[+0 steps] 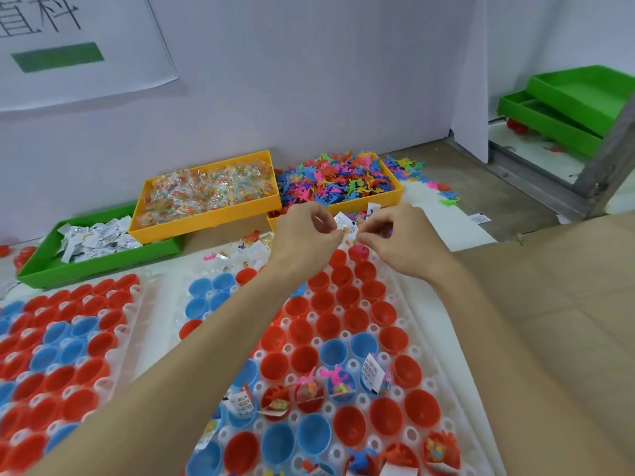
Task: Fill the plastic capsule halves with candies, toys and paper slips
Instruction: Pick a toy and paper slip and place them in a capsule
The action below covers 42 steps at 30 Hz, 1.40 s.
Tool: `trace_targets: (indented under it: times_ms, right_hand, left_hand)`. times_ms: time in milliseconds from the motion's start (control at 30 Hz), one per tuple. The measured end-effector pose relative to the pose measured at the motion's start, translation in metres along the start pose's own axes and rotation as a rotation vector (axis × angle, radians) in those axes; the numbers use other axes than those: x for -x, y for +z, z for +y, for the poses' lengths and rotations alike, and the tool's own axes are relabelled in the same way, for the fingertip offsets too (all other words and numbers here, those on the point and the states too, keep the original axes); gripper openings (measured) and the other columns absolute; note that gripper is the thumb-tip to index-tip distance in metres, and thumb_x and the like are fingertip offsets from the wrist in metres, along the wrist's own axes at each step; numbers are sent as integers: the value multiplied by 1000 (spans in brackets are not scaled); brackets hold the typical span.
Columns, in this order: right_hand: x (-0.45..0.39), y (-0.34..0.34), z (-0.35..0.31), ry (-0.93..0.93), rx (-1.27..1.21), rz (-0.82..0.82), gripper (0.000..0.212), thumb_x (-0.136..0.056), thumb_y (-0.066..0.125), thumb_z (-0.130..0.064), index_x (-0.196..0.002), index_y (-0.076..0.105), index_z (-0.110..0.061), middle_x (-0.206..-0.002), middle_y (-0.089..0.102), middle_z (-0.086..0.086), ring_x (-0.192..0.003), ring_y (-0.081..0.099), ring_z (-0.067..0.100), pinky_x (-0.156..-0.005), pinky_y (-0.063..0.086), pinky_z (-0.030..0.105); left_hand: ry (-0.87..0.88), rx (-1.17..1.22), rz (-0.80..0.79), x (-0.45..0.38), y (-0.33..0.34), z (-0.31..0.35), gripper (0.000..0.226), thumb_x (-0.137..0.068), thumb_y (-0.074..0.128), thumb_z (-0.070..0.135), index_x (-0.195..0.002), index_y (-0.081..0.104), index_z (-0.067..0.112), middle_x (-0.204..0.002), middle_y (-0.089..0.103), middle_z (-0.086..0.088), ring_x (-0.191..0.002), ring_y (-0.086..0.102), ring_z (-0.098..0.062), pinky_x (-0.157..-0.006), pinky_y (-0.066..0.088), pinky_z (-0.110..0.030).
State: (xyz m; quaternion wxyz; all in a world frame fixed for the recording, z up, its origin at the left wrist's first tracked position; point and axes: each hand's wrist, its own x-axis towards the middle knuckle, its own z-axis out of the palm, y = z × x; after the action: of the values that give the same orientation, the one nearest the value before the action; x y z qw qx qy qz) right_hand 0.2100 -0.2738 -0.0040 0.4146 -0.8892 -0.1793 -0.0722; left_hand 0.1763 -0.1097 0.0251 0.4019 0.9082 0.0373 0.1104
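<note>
left hand [304, 231] | pinches paper slips [343, 223] | right hand [395, 235] grip perhaps on same slips

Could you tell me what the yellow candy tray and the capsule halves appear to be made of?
Yellow candy tray: apparently rigid moulded plastic, smooth, uniform colour, thin straight walls. Capsule halves: probably thin glossy plastic, with highlights inside the red and blue cups.

A: Capsule halves [347, 297]?
B: Red and blue cups, open side up, seated in the white holder tray [443, 403]; most are empty.
A: Filled ones?
B: Near the tray's front edge, several hold paper slips [372, 372], candy packets [307, 389] and pink toys [335, 374].
</note>
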Motion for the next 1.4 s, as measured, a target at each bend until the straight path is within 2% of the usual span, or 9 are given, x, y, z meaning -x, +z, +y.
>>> trace_targets:
  times_ms: [167, 267, 367, 600, 733, 867, 1000, 1300, 1400]
  right_hand:
    - [1, -18, 0, -19, -115, 142, 16, -89, 72, -11, -77, 73, -22, -74, 68, -14, -72, 64, 0, -62, 47, 6]
    - [3, -23, -4, -58, -167, 41, 24, -87, 74, -7, -73, 72, -27, -71, 70, -11, -69, 67, 5, -66, 54, 15]
    - [5, -18, -8, -84, -122, -61, 17, -85, 77, -8, -74, 75, -21, -70, 70, -10, -67, 66, 5, -64, 53, 15]
    - [7, -13, -9, -102, -84, -134, 7, -82, 80, -11, -78, 79, -16, -72, 72, -9, -71, 65, 2, -64, 49, 11]
    - [7, -14, -9, -85, -86, -162, 6, -81, 81, -11, -78, 81, -16, -72, 74, -8, -71, 68, 2, -66, 53, 13]
    - [8, -16, -9, -73, -82, -176, 11, -80, 81, -11, -77, 80, -22, -73, 74, -9, -73, 69, 2, -69, 55, 15]
    - [8, -16, -8, -49, -87, -184, 11, -80, 81, -10, -80, 81, -21, -75, 75, -9, -73, 69, 2, -70, 57, 18]
    - [9, -21, -8, -39, -111, -211, 30, -83, 67, 3, -80, 82, -23, -68, 73, -13, -70, 68, 2, -66, 56, 15]
    - [9, -21, -7, -42, -130, -206, 28, -82, 68, 3, -80, 82, -22, -70, 74, -10, -70, 69, 4, -69, 58, 19]
  left_hand:
    - [0, 21, -11, 2, -1, -3, 9, -86, 74, 18, -84, 66, 14, -76, 68, -3, -63, 58, -9, -48, 41, -9]
    - [-40, 46, -12, 1, -3, -4, 8, -86, 73, 18, -88, 67, 15, -76, 68, -2, -58, 57, -7, -44, 39, -8]
    - [-64, 67, -14, 2, -3, -2, 6, -86, 72, 17, -89, 67, 17, -75, 69, 0, -57, 60, -7, -43, 40, -10]
    - [-92, 95, -88, 7, -4, 3, 12, -84, 73, 15, -76, 65, 18, -76, 70, -4, -64, 62, -15, -60, 53, -28]
    - [-65, 73, -137, 13, -10, 2, 11, -81, 76, 17, -74, 69, 19, -72, 71, 2, -61, 62, -4, -55, 47, -13]
    - [49, -7, -262, 22, -15, 3, 10, -78, 81, 18, -73, 73, 19, -66, 72, 3, -60, 66, -4, -56, 49, -14]
    - [140, -90, -272, 25, -10, 11, 5, -80, 80, 15, -80, 78, 20, -71, 72, 5, -62, 64, -2, -57, 45, -6]
    - [171, -158, -291, 24, 5, 24, 9, -83, 75, 4, -86, 78, 12, -81, 71, -1, -68, 58, -3, -61, 43, -3]
    - [191, -181, -274, 25, 7, 22, 12, -82, 73, 2, -85, 77, 12, -83, 72, -3, -73, 64, -10, -66, 50, -11]
